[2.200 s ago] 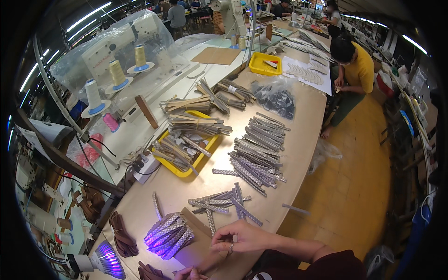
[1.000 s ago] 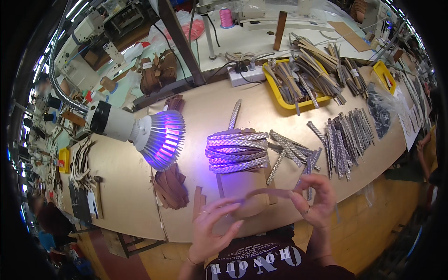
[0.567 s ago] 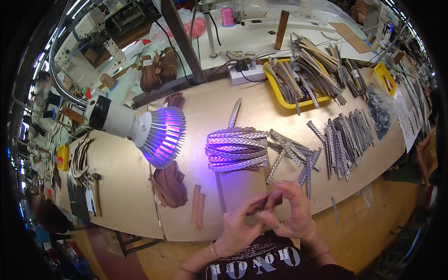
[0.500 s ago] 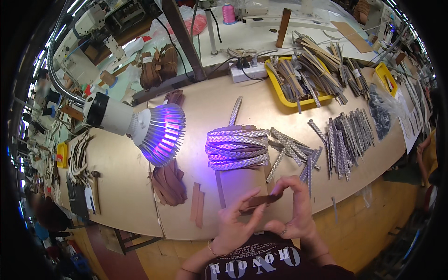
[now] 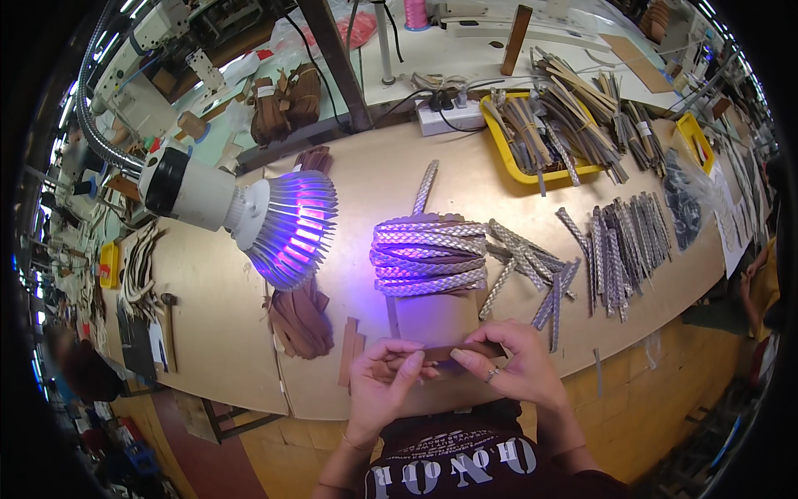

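Observation:
A brown flat strip (image 5: 440, 353) is stretched nearly level between my two hands at the near edge of the table. My left hand (image 5: 382, 384) pinches its left end between thumb and fingers. My right hand (image 5: 519, 366), with a ring on one finger, grips the right end. Just beyond them stands a tan cardboard piece (image 5: 438, 318) with silvery braided straps (image 5: 430, 270) wound around its upper part. Brown strips (image 5: 351, 348) lie beside my left hand, partly hidden by it.
A lamp (image 5: 291, 229) with purple light hangs at the left, over a bundle of brown strips (image 5: 301, 323). Cut braided pieces (image 5: 611, 258) lie to the right. A yellow tray (image 5: 532, 177) of strips stands at the back. A hammer (image 5: 169, 328) lies far left.
The brown strip was curved and is now pulled straight between my hands. My left fingers have closed on it, and my right hand has turned lower and flatter.

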Demonstrator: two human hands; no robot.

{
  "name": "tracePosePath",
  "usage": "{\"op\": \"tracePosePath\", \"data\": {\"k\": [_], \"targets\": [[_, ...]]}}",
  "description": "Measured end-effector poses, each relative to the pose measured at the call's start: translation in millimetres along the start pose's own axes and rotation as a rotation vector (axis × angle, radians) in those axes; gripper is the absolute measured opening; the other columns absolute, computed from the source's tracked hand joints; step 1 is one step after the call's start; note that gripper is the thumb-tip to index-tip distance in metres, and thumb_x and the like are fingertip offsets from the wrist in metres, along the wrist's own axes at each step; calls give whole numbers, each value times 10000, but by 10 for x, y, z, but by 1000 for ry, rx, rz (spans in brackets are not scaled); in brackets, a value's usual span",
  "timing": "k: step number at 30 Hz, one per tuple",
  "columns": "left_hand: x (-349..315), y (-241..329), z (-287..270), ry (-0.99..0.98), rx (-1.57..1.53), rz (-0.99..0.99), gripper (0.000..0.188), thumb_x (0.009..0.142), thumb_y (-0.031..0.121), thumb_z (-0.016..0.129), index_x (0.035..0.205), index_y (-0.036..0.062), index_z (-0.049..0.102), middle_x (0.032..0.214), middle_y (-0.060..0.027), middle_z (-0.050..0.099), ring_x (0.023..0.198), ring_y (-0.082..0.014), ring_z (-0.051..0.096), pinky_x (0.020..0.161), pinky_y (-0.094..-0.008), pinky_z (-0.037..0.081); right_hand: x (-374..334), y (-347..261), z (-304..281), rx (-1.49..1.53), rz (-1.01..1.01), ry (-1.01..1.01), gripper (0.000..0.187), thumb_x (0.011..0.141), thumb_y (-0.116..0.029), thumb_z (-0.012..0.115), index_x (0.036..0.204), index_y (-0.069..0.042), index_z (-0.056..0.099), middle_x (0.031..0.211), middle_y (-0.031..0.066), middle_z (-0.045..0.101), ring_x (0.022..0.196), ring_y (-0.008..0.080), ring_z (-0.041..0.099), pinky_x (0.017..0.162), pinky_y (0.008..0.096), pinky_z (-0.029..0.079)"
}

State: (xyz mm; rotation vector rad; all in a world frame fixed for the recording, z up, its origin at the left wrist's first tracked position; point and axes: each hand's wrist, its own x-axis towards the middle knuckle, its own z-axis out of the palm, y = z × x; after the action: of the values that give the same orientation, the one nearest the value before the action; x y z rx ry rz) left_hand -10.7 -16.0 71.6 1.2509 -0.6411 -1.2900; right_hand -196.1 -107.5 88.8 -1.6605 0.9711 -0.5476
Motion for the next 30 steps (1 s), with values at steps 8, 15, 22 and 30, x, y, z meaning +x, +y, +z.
{"op": "tracePosePath", "data": {"k": [8, 15, 22, 30], "targets": [[207, -165, -163, 181, 20, -34, 130, 965, 100, 614, 979, -27, 636, 797, -86, 672, 640, -96, 603, 575, -219, 429, 171, 170, 75, 56, 76, 119, 225, 860, -189, 760, 870, 24, 684, 721, 96, 675, 635, 122, 605, 579, 282, 456], [281, -339, -232, 222, 89, -33, 113, 949, 85, 629, 968, -26, 642, 800, -48, 641, 640, -77, 572, 570, -209, 405, 172, 348, 74, 24, 199, 140, 277, 861, -267, 756, 882, 3, 701, 690, 106, 660, 615, 152, 607, 580, 303, 471], [306, -543, -258, 234, 111, 46, 183, 955, 55, 600, 1116, -29, 579, 840, -28, 602, 630, -62, 528, 558, -194, 375, -48, 540, -108, -297, 204, 450, 294, 859, -324, 723, 910, -42, 662, 685, 98, 642, 636, 267, 646, 599, 392, 501], [422, -625, -445, 370, 4, 204, 250, 976, 79, 562, 1218, 20, 551, 936, -39, 592, 650, -53, 513, 574, -193, 388, -486, 907, -481, -532, 377, 756, 327, 857, -370, 715, 933, -58, 650, 836, 105, 636, 764, 307, 656, 697, 415, 515]]}}
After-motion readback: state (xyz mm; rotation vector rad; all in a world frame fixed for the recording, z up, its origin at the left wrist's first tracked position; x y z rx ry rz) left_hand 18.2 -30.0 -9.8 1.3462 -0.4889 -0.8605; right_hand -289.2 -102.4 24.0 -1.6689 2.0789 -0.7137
